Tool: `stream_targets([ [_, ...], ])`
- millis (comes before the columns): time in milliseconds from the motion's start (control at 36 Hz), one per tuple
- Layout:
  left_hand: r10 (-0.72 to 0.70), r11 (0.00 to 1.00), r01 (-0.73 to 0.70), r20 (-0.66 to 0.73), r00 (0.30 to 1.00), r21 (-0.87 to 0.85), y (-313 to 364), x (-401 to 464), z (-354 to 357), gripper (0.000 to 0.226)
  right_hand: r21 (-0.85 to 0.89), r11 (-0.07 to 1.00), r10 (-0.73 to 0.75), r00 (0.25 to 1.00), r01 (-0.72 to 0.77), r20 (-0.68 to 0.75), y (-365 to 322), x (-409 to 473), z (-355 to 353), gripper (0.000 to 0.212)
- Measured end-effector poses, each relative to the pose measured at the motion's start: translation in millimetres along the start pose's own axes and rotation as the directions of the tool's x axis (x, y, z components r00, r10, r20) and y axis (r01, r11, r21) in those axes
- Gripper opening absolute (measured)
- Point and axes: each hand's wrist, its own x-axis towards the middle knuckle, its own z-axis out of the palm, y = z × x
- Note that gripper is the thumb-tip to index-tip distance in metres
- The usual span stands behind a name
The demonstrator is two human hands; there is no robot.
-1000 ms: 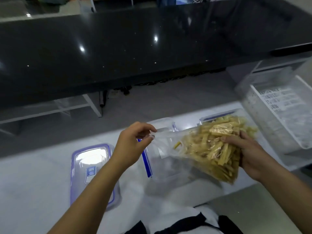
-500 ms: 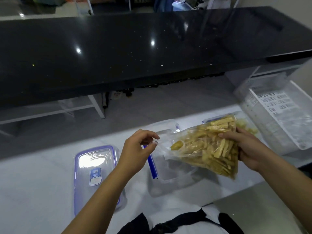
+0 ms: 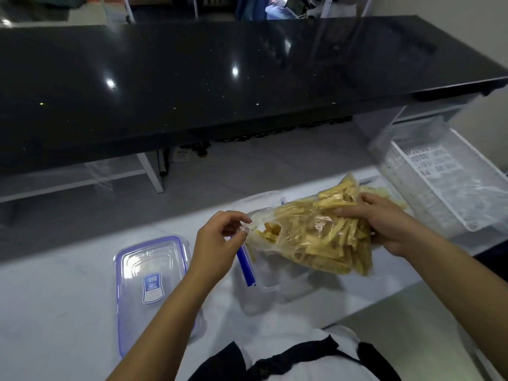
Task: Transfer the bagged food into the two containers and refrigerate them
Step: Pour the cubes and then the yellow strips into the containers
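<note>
Head view, crinkly clear bag [image 3: 316,237] of pale sticks, both hands gripping

The clear plastic bag [image 3: 310,237] of pale yellow food sticks lies tilted, mouth to the left, above an open clear container [image 3: 264,287] with a blue rim. A second container [image 3: 369,180] sits behind, mostly hidden. A blue-edged lid [image 3: 151,281] lies flat at left.
</note>
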Motion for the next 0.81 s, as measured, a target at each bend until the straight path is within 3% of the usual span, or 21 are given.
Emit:
stream_targets([
  [139,-0.026,0.999,0.026,-0.003,1.000,-0.025,-5.9,-2.7,-2.7,0.039,0.069,0.996,0.059,0.995,-0.064,0.080,7.2,2.1,-10.1,0.017],
  [278,-0.044,0.998,0.045,0.013,0.999,-0.044,-8.1,-0.9,-6.9,0.033,0.088,0.988,0.111,0.982,-0.125,0.155,8.6,-0.1,-23.7,0.045],
  [444,-0.048,0.997,0.051,0.036,0.998,-0.066,-3.7,2.5,-5.3,0.031,0.045,0.987,0.153,0.988,-0.154,0.004,16.5,8.4,-24.6,0.038],
  [639,-0.048,0.996,0.052,0.049,0.998,-0.076,1.6,4.8,-5.5,0.030,0.064,0.995,0.085,0.991,-0.078,-0.104,11.2,8.3,-21.9,0.034],
  [806,-0.044,0.995,0.045,0.010,0.999,-0.085,0.0,4.6,-9.1,0.026,0.090,0.996,0.004,0.999,-0.001,-0.032,-1.2,6.1,-25.7,0.013],
])
